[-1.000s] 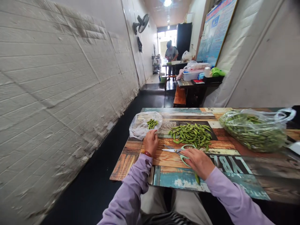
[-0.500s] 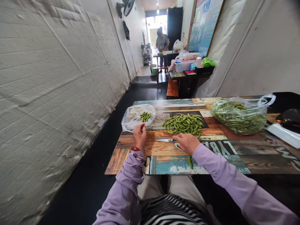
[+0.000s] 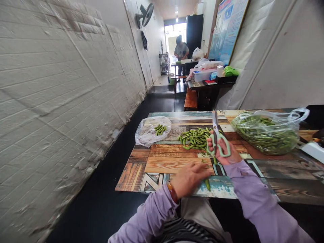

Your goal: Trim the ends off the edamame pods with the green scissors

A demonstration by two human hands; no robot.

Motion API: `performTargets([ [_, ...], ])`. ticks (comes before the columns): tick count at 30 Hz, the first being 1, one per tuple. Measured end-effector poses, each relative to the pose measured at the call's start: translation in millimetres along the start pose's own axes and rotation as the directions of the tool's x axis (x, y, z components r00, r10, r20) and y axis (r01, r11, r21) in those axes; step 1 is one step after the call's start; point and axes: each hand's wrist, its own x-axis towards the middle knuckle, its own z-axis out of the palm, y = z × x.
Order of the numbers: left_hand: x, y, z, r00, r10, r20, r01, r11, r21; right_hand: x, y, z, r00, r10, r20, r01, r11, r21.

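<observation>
My right hand (image 3: 232,154) is raised above the table, wrapped round scissors (image 3: 215,125) with pale green handles, their blades pointing away from me. Fingers stretched forward, my left hand (image 3: 190,178) is low over the near part of the table, slightly smeared by motion. Close to its fingertips lies a single green pod (image 3: 207,184), apparently an edamame pod. Beyond both hands sits a heap of green pods (image 3: 193,138), partly hidden by the right hand and scissors. A clear plastic bag (image 3: 143,133) on the left carries a few trimmed-looking pods (image 3: 160,129).
A bulging clear bag of pods (image 3: 265,133) stands at the right of the patterned wooden table (image 3: 167,162). A white object (image 3: 312,148) is at the right edge. Farther off are a cluttered table (image 3: 202,84), a bench (image 3: 190,98) and a person (image 3: 181,50) standing.
My right hand has lifted the scissors off the table and turned them upright. My left hand has moved from beside the left bag rightward and nearer, towards the lone pod. The view shifted slightly.
</observation>
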Motion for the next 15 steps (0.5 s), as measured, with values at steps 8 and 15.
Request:
performTargets([
  [8, 6.6, -43.0, 0.5, 0.982, -0.173, -0.078, 0.176, 0.984, 0.024, 9.5, 14.8, 26.7, 0.955, 0.261, 0.139, -0.291, 0.914, 0.284],
  [15, 24.3, -145.2, -20.5, 0.516, -0.750, -0.413, 0.554, 0.660, -0.507, 25.6, 51.6, 69.8, 0.921, 0.357, 0.155, -0.389, 0.856, 0.340],
])
